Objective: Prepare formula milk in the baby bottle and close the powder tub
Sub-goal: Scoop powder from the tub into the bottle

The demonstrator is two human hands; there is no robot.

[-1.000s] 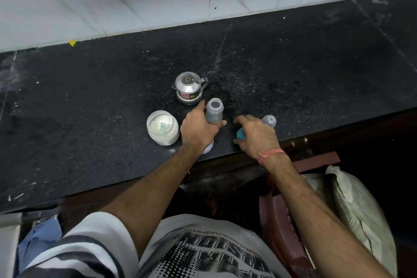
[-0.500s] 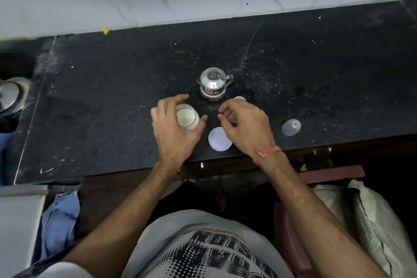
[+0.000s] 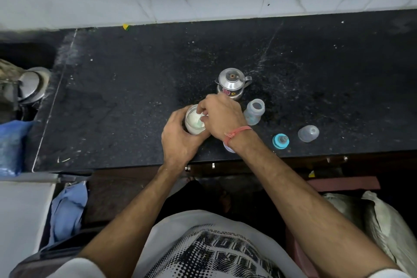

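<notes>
Both hands on the open clear plastic powder tub (image 3: pixel 193 122), just in front-left of the small steel kettle (image 3: pixel 232 83).

Left hand (image 3: pixel 180 140) wraps the tub; right hand (image 3: pixel 222 117) dips fingers (image 3: pixel 200 112) in, pinched together. Open clear baby bottle (image 3: pixel 254 112) stands front-right of the kettle on the black stone counter (image 3: pixel 135 86).

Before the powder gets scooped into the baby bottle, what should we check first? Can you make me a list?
1. Powder tub open: ok.
2. Left hand holds the tub steady: ok.
3. Right hand has the scoop: cannot tell, fingers reach inside and hide it.
4. Baby bottle upright with its top off: ok.
5. Teat ring and clear cap set aside on the counter: ok.
6. Water in the bottle: cannot tell.
</notes>
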